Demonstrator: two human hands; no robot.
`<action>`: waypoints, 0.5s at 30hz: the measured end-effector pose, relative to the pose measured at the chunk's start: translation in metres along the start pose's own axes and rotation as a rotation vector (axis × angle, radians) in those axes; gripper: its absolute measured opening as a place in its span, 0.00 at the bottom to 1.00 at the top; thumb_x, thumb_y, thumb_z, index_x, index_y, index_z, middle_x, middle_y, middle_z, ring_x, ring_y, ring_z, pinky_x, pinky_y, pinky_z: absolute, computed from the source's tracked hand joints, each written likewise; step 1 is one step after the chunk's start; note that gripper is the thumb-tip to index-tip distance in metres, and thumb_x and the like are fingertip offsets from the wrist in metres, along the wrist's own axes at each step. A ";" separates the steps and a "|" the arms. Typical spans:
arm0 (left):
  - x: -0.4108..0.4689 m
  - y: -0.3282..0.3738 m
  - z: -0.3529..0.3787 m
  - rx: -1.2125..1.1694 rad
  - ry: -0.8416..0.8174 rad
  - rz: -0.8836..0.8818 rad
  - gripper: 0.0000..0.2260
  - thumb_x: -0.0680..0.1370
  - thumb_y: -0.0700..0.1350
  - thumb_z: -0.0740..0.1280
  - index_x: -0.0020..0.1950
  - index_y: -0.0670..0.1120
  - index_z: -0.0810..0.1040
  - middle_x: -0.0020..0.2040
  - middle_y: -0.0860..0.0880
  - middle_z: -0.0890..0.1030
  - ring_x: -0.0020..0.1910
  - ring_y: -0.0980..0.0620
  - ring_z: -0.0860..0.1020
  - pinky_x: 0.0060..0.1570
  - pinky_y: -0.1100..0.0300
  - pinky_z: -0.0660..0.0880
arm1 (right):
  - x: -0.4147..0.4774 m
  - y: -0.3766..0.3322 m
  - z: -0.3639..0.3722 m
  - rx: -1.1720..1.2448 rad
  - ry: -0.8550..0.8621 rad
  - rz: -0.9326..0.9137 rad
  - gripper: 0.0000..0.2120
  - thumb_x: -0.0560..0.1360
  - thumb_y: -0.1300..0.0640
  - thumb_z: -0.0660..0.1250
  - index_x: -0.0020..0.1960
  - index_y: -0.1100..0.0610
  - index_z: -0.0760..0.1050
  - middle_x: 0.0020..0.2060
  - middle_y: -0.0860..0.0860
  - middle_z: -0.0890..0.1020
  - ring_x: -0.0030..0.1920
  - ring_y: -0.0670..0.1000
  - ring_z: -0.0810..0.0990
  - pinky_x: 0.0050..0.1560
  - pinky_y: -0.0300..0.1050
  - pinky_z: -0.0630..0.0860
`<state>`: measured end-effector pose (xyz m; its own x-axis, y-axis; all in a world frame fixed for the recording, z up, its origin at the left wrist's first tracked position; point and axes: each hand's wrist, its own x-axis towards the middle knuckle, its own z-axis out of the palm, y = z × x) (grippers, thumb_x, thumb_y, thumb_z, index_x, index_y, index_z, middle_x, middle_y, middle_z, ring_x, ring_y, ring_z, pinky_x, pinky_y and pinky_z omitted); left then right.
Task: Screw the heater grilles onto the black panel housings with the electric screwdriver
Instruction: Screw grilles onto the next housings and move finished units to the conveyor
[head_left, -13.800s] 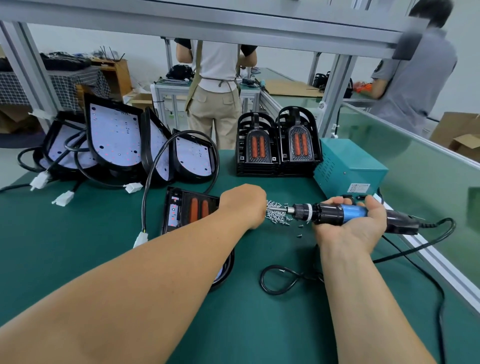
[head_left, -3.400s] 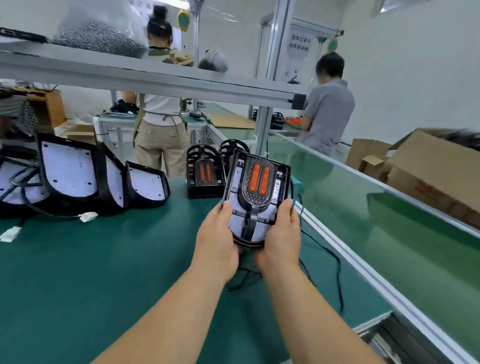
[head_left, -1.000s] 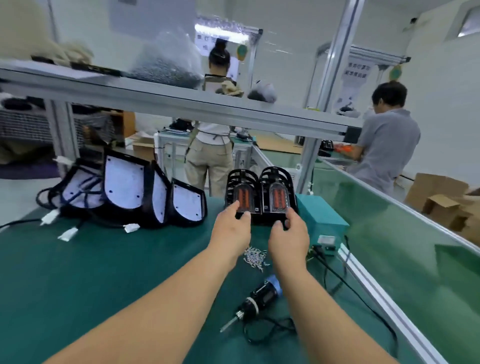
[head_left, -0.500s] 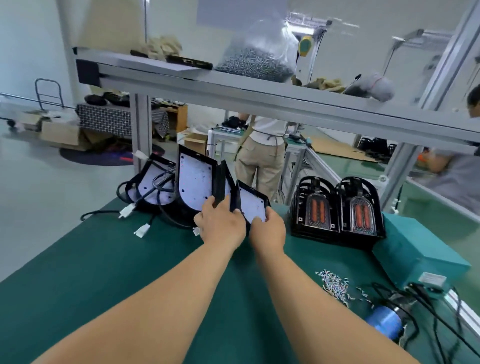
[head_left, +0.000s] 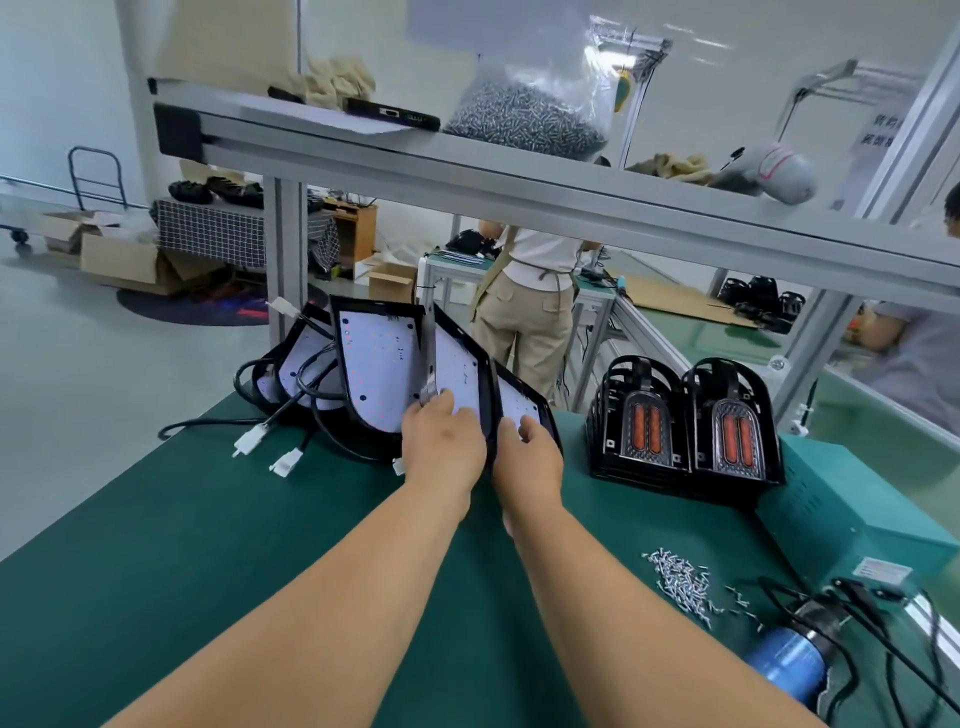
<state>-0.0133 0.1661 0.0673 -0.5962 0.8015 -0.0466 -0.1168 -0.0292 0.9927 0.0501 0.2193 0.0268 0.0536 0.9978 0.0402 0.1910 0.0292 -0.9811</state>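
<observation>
At the back left of the green bench (head_left: 156, 571): panel housings (head_left: 379, 374), leaning on edge in a row, well apart from the electric screwdriver (head_left: 789, 662) at the near right.

Shield-shaped black moulded rims around white, dotted board faces, with black leads and white plugs trailing to the left. 2 stacks of heater grilles (head_left: 641, 415) with orange elements stand to the right, and loose screws (head_left: 680, 579) lie nearer. Handling, as judged: light, stiff plastic, but the board face and leads look delicate, so best lifted by the black rim at both sides and never by the cable. Left hand (head_left: 441, 452) has its fingers on the white face of the middle housing. Right hand (head_left: 527, 457), just beside it, is at the front housing's lower edge. Whether either has closed into a grip cannot be told.
</observation>
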 end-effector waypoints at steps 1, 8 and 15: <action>-0.002 0.003 -0.002 -0.030 0.001 0.003 0.15 0.81 0.37 0.57 0.42 0.56 0.71 0.45 0.57 0.71 0.41 0.51 0.67 0.34 0.64 0.60 | 0.000 -0.001 -0.001 0.005 0.015 0.015 0.17 0.81 0.52 0.57 0.36 0.46 0.56 0.36 0.43 0.60 0.35 0.45 0.57 0.34 0.41 0.55; -0.009 0.003 -0.015 -0.128 0.026 0.061 0.18 0.83 0.40 0.59 0.71 0.52 0.75 0.43 0.63 0.76 0.46 0.50 0.74 0.40 0.67 0.70 | 0.002 -0.011 -0.012 0.301 -0.206 0.139 0.24 0.80 0.34 0.56 0.58 0.50 0.79 0.52 0.43 0.81 0.47 0.41 0.76 0.43 0.37 0.68; -0.008 -0.011 -0.037 0.179 -0.040 0.191 0.15 0.81 0.40 0.62 0.60 0.56 0.82 0.68 0.52 0.76 0.64 0.44 0.76 0.55 0.60 0.74 | -0.005 -0.030 -0.005 0.333 -0.188 0.209 0.11 0.78 0.67 0.57 0.44 0.57 0.76 0.44 0.56 0.81 0.42 0.52 0.75 0.40 0.43 0.74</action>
<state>-0.0367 0.1384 0.0522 -0.5612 0.8149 0.1446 0.1396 -0.0790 0.9871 0.0493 0.2133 0.0569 -0.1280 0.9769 -0.1709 -0.1331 -0.1877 -0.9732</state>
